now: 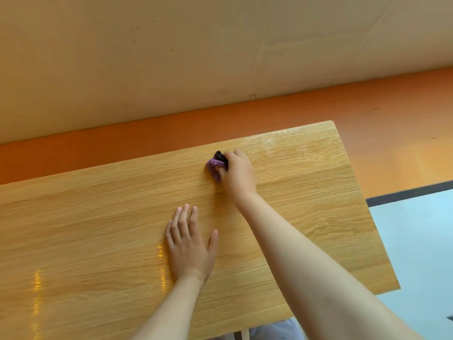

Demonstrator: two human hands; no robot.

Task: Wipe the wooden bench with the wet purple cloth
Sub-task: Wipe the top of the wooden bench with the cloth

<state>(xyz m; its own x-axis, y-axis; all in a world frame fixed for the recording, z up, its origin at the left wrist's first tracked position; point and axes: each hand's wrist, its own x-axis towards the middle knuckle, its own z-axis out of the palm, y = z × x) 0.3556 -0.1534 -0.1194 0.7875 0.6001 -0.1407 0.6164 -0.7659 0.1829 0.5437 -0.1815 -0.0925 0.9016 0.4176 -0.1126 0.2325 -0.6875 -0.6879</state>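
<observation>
The wooden bench fills the lower left and middle of the head view, its grain running left to right. My right hand grips the bunched purple cloth and holds it down on the bench near the far edge. Only a small purple part and a dark fold of the cloth show beyond my fingers. A pale damp sheen lies on the wood to the right of the cloth. My left hand rests flat on the bench with straight fingers, nearer to me and left of the cloth.
A beige wall rises behind the bench above an orange strip. The bench's right end drops off to a pale blue floor. Grey clothing shows below the near edge.
</observation>
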